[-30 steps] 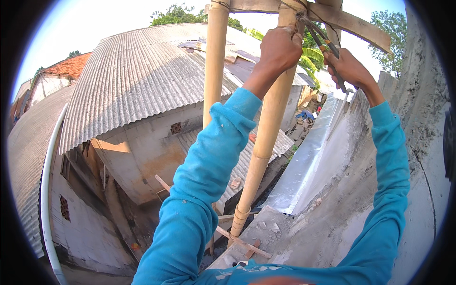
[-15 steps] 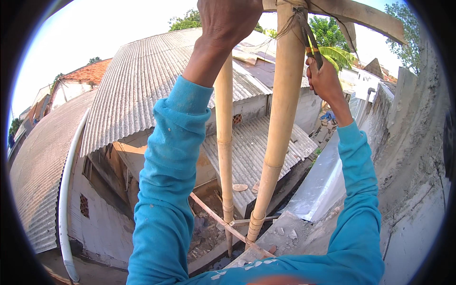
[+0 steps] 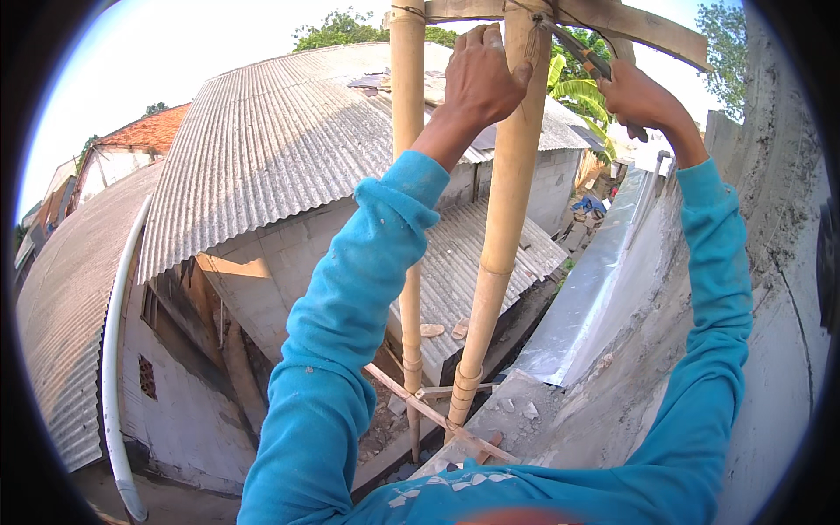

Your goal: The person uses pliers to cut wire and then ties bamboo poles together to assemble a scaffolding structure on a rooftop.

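Observation:
My right hand (image 3: 643,94) is closed round the handles of dark pincers (image 3: 588,58) with orange bands. Their jaws meet the tie wire (image 3: 540,19) at the top of the thick bamboo pole (image 3: 507,201). Against the left side of that same pole, just below the tie, my left hand (image 3: 484,80) is closed, its thumb lying on the near face; its fingertips are partly hidden. A curved wooden crosspiece (image 3: 643,24) runs past the pole tops. To the left stands a second, thinner bamboo pole (image 3: 408,96), also wired to the crosspiece.
Grey corrugated roofs (image 3: 289,131) spread below and to the left, edged by a white pipe (image 3: 114,350). A rough concrete wall (image 3: 770,262) rises close on my right. A thin wooden strip (image 3: 437,416) crosses low at both poles, above rubble (image 3: 516,407) and a shiny metal sheet (image 3: 569,306).
My left hand has come down and right onto the thick pole. My right hand has swung right and up, tilting the pincers flatter. The view has shifted slightly.

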The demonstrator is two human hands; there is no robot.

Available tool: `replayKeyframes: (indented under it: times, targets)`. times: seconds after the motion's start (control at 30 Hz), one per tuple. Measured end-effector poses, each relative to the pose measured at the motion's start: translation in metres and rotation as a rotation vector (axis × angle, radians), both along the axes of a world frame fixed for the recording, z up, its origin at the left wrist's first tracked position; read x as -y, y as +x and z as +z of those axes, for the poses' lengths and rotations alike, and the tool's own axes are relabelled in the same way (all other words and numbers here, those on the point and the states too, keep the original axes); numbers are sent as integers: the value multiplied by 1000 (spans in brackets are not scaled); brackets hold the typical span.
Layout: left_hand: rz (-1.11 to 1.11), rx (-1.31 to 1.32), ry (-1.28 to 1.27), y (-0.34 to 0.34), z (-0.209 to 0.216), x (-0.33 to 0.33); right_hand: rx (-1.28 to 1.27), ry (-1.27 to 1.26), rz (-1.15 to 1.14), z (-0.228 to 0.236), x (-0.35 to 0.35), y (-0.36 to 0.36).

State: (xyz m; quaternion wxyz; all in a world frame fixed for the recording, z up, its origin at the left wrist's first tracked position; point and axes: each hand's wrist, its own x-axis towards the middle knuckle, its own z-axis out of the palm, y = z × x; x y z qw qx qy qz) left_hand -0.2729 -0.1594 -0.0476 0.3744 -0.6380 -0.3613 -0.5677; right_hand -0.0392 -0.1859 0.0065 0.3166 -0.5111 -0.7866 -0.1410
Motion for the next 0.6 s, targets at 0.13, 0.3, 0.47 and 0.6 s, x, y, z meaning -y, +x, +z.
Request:
replayKeyframes:
  times: [0.13,0.3,0.47,0.6]
  targets:
    - [-409,239,-355,31,21,-16,458,20,-282,56,47,-26]
    - [-918,716,-556,89,43,-20,639,261,-369,49,92,-42]
    - [-1772,1078,-630,111,57,-24,694,554,-288,17,45,-46]
    - [-1767,983,-720,105,63,-37,586,554,-421,-1,26,-47]
